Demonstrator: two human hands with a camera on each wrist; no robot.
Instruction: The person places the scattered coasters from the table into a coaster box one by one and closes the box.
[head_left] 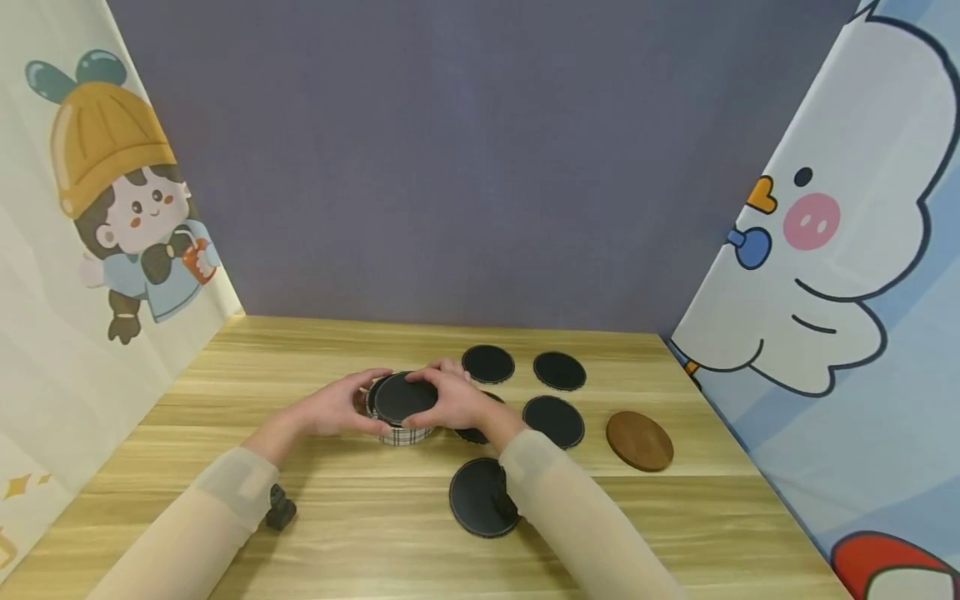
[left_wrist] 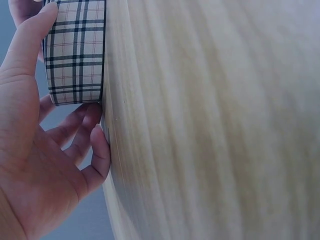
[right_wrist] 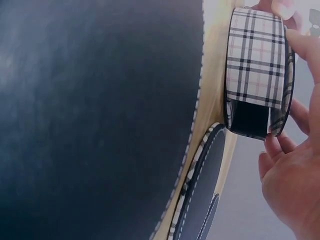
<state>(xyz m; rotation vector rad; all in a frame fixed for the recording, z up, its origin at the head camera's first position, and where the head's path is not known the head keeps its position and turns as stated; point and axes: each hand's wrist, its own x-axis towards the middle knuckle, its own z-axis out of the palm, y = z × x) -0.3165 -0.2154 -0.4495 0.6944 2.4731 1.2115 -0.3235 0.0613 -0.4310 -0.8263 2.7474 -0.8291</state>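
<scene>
A round plaid coaster holder [head_left: 405, 436] stands on the table, a gap in its side wall showing in the right wrist view. My left hand [head_left: 337, 404] grips it from the left, thumb at the front of the plaid wall [left_wrist: 77, 50] and fingers around the back. With thumb and fingers, my right hand [head_left: 459, 402] holds a round black coaster [head_left: 405, 398] by its edge at the holder's top. The coaster's plaid underside [right_wrist: 288, 87] shows in the right wrist view, slightly tilted against the holder's rim.
Several black stitched coasters lie flat to the right, among them a back one [head_left: 488, 364], one at its right [head_left: 559, 370] and a front one [head_left: 480, 497] partly under my right forearm. Farther right is a brown round disc [head_left: 640, 441]. A grey panel [head_left: 465, 167] closes the back.
</scene>
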